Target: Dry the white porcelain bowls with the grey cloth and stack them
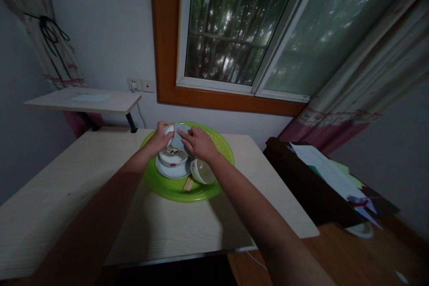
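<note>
My left hand (pixel 161 137) grips a small white bowl (pixel 169 131) above the left side of a round green plastic basket (pixel 174 195). In my right hand (pixel 201 144) is a grey-blue cloth (pixel 181 138), spread beside the bowl with my index finger pressed along it. Below my hands, a white bowl (pixel 173 159) with a red mark stands on a white plate (pixel 169 173). To the right, another white bowl (pixel 203 172) lies tilted on its side. Short wooden chopsticks (pixel 189 183) lie near the basket's front. Part of the stacked dishes hides under the cloth.
The basket stands on a light wooden table (pixel 177 228). A raised shelf (pixel 100 103) with a paper (pixel 90 97) is at the back left. A window (pixel 231 31) is behind. Right of the table, papers (pixel 321 165) lie on a dark surface (pixel 295 183).
</note>
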